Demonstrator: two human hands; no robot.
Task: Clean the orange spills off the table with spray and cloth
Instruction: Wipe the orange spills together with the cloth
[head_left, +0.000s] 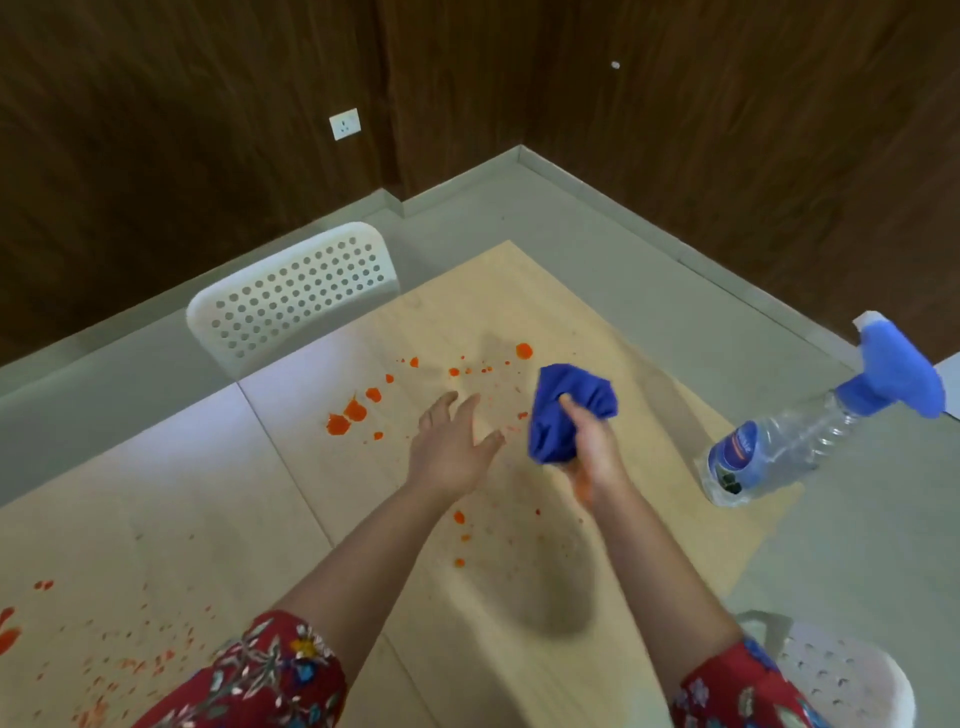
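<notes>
A light wooden table (519, 597) carries orange spills: big blobs (347, 417) at the far left of centre, small spots (459, 517) between my forearms, and a smeared patch (119, 660) at the near left. My right hand (589, 449) grips a bunched blue cloth (563, 410) just above the table. My left hand (452, 449) hovers beside it with fingers spread, holding nothing. A clear spray bottle (789, 441) with a blue trigger head stands at the table's right edge, apart from both hands.
A white perforated chair (296, 291) is pushed in at the table's far side. Another white chair (841, 670) sits at the near right corner. Grey floor and dark wood walls surround the table.
</notes>
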